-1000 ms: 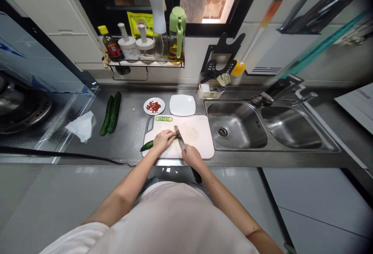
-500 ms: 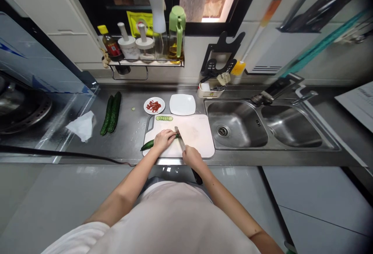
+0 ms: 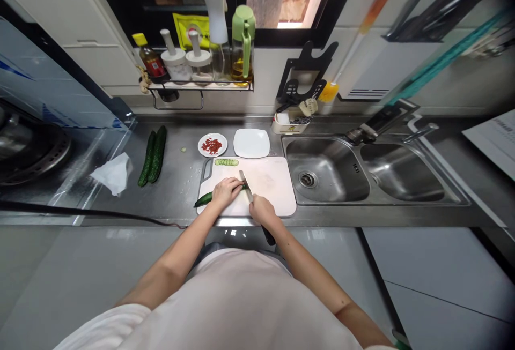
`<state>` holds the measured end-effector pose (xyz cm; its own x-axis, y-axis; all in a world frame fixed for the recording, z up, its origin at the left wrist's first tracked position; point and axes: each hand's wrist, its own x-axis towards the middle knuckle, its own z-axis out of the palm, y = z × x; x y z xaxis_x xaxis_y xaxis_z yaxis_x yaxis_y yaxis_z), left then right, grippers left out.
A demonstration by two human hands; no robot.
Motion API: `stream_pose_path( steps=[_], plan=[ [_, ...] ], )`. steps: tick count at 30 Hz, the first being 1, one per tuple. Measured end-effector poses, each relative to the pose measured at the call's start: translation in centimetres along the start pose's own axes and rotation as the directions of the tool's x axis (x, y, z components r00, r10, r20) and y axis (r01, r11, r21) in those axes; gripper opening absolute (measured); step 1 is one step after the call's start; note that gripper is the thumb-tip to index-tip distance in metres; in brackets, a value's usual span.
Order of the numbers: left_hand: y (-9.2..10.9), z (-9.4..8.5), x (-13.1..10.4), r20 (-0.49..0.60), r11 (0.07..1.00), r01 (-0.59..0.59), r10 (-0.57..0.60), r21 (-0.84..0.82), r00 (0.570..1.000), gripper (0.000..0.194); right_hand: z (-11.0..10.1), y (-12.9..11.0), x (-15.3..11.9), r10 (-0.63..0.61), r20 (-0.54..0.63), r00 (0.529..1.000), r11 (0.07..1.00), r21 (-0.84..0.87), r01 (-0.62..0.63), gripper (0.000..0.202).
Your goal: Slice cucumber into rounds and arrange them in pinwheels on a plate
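Note:
A dark green cucumber lies across the white cutting board, its left end at the board's edge. My left hand is closed over it, fingers bent near the cut end. In my right hand is a kitchen knife, gripped by its black handle, which sticks out below the hand. The blade stands at the right end of the cucumber, close to my left fingertips. A row of thin cucumber slices lies at the board's upper left.
Behind the board are a plate of chopped red pieces and a white square plate. Two whole cucumbers and a crumpled white cloth or paper lie left. A double sink is right; a bottle rack hangs above.
My right hand and the knife have shifted slightly left and up, and the blade's tilt has changed a little. My left hand stays on the cucumber.

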<state>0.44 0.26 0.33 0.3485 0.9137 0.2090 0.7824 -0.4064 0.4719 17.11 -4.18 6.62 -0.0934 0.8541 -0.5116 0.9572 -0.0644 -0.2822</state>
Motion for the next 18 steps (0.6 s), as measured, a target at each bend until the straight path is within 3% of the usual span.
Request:
stream_pose_path(
  steps=[7,18],
  plan=[
    [-0.1,0.2,0.0,0.009,1.000,0.007,-0.007,0.000,1.000,0.024,0.6,0.6,-1.2,0.018,0.015,1.000,0.999,-0.034,-0.017,0.029],
    [0.0,0.0,0.0,0.006,1.000,0.009,-0.009,0.001,1.000,0.023,-0.4,-0.6,0.6,-0.006,0.007,1.000,1.000,-0.013,0.006,0.030]
  ],
)
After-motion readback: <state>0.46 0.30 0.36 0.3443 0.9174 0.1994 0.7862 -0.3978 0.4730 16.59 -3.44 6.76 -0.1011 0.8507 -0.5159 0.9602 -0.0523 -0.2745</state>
